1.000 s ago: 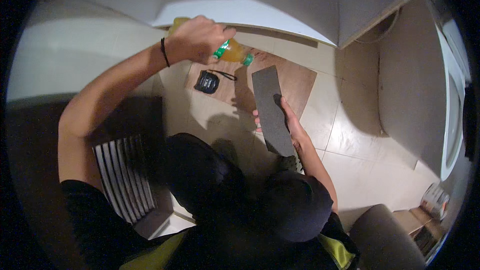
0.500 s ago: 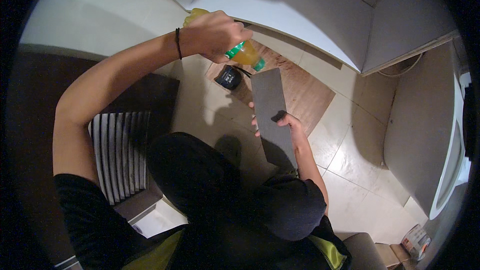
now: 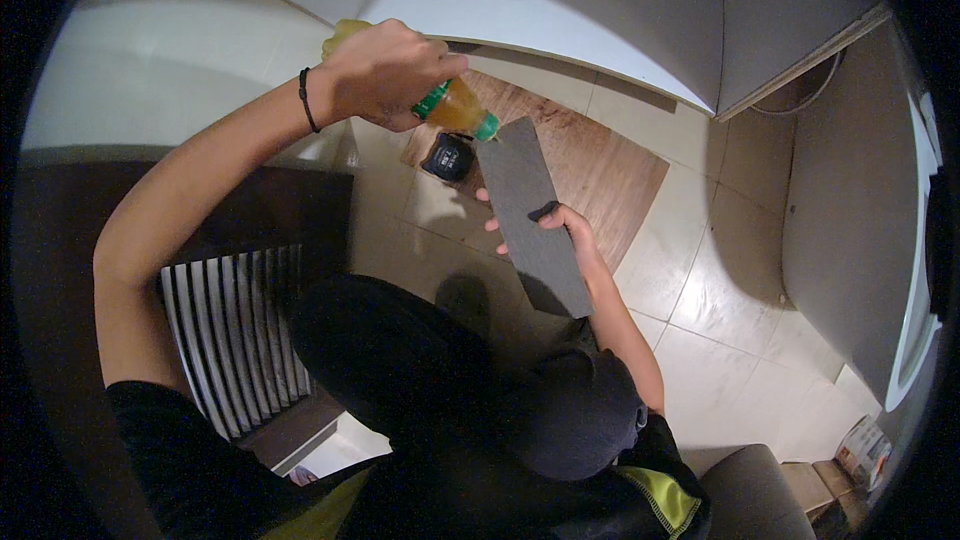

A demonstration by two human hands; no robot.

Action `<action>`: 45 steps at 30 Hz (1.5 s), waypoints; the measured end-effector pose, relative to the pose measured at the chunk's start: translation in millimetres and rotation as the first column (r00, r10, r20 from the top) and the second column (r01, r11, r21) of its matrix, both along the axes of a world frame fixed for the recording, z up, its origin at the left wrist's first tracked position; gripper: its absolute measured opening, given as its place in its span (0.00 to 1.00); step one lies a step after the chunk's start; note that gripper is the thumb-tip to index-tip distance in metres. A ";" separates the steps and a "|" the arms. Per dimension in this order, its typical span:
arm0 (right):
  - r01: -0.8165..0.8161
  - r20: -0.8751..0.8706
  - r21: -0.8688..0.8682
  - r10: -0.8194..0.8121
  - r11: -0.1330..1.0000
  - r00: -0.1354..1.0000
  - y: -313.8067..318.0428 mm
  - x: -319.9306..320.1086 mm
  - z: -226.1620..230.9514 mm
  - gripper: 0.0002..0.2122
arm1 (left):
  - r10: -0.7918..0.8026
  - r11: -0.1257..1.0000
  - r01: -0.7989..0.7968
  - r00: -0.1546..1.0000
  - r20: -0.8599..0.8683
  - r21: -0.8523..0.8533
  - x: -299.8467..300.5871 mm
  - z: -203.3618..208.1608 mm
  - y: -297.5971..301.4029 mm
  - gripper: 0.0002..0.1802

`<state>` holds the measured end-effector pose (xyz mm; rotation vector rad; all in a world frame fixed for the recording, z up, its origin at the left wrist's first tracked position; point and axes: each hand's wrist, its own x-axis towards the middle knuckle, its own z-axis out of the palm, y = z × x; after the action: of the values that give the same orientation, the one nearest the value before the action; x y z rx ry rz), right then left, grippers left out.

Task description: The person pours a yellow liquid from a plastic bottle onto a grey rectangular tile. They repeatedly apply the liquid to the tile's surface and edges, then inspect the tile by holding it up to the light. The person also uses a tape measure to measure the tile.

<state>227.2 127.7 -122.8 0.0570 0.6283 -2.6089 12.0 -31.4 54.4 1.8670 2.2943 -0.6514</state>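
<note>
Left hand [image 3: 392,75], on the far left, closed around a bottle [image 3: 458,108] of yellowish liquid; the bottle is tilted, its green neck end [image 3: 486,127] pointing down and to the right. Right hand [image 3: 568,227], nearer, gripping a flat grey slab [image 3: 525,190] around its middle, thumb on the face and fingertips showing past the left edge. The slab is held over a wood-patterned board [image 3: 606,175] on the tiled floor [image 3: 705,370], its far end just beside the neck end; contact between the two cannot be told, nor whether the bottle is capped. Likely faults: if the neck is open, a harder squeeze or steeper tilt could release too much liquid, which could run off the slab's edge onto the board. A black tape measure [image 3: 447,158], just left of the slab's far end, could catch such drips. A wetted slab could slide through the single-handed grip, and a knock from the bottle could tip its unsupported far end.
</note>
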 end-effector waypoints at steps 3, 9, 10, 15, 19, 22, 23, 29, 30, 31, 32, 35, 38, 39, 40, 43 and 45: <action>-0.021 -0.037 -0.049 0.019 0.999 0.999 -3.6 -2.7 -1.3 0.40 | -0.003 1.000 0.003 1.000 0.013 0.021 1.2 -0.6 -0.7 0.30; -0.043 -0.061 -0.069 0.039 0.997 0.997 -4.4 -2.6 -6.2 0.40 | 0.026 0.999 -0.026 0.999 -0.020 -0.024 -1.3 -0.8 -0.3 0.30; -0.052 -0.082 -0.069 0.046 0.996 0.996 -3.2 -2.3 -6.4 0.38 | 0.030 0.999 -0.032 0.999 -0.026 -0.040 -1.9 -1.4 1.0 0.30; -0.052 -0.087 -0.052 0.047 0.997 0.995 1.6 -1.8 -3.6 0.37 | 0.027 0.999 -0.027 1.000 -0.001 0.018 -1.1 -2.3 1.6 0.29; -0.054 -0.082 -0.074 0.047 0.996 0.995 2.0 -2.4 0.0 0.37 | 0.015 0.999 -0.016 1.000 0.026 0.045 0.8 -3.7 0.5 0.29; -0.025 -0.047 -0.057 0.022 0.998 0.999 0.6 -2.2 1.0 0.39 | 0.019 1.000 -0.019 1.000 0.008 0.016 2.8 -6.6 3.2 0.29; -0.016 -0.040 -0.059 0.013 0.998 0.999 -0.1 -2.0 1.1 0.40 | 0.021 1.000 -0.021 1.000 0.000 0.001 3.6 -7.6 4.4 0.29; -0.037 -0.100 -0.099 0.027 0.994 0.995 -1.1 -0.5 0.0 0.38 | -0.022 0.993 0.028 0.998 -0.052 0.111 0.7 -6.8 14.2 0.26; -0.036 -0.104 -0.108 0.025 0.993 0.994 -0.7 -0.2 0.0 0.38 | -0.017 0.994 0.022 0.998 -0.054 0.103 0.3 -6.0 15.2 0.26; -0.034 -0.103 -0.113 0.022 0.993 0.994 -0.2 0.2 0.1 0.38 | -0.013 0.995 0.018 0.998 -0.054 0.095 -0.1 -5.2 16.0 0.26; -0.029 -0.100 -0.122 0.017 0.992 0.995 0.2 0.7 0.2 0.38 | -0.006 0.995 0.011 0.999 -0.047 0.097 -0.1 -4.5 16.6 0.26; -0.020 -0.095 -0.139 0.006 0.990 0.995 0.7 2.7 1.2 0.37 | 0.017 0.995 -0.015 1.000 -0.025 0.094 2.8 -2.2 15.3 0.27; -0.014 -0.105 -0.156 -0.002 0.988 0.995 -0.2 4.1 2.2 0.37 | 0.093 0.995 -0.093 0.996 0.001 -0.022 5.4 -0.2 11.0 0.27; -0.018 -0.103 -0.162 0.001 0.987 0.995 -0.6 4.0 2.5 0.37 | 0.095 0.995 -0.095 0.995 0.007 -0.023 5.7 0.2 9.1 0.27; -0.022 -0.101 -0.168 0.005 0.986 0.995 -1.0 4.1 2.9 0.37 | 0.097 0.995 -0.097 0.995 0.013 -0.024 5.9 0.6 6.7 0.27; -0.001 -0.049 -0.172 -0.007 0.985 0.999 -1.9 2.5 4.3 0.40 | 0.094 0.995 -0.093 0.996 -0.007 0.027 6.6 0.0 -1.9 0.29; 0.009 -0.029 -0.186 -0.015 0.982 0.999 -2.0 1.0 5.5 0.42 | 0.088 0.994 -0.087 0.996 -0.012 0.069 7.3 -1.0 -7.9 0.30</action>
<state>228.2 125.7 -117.3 -0.0380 0.3922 -2.6718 19.4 -39.3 53.4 1.7839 2.4217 -0.5848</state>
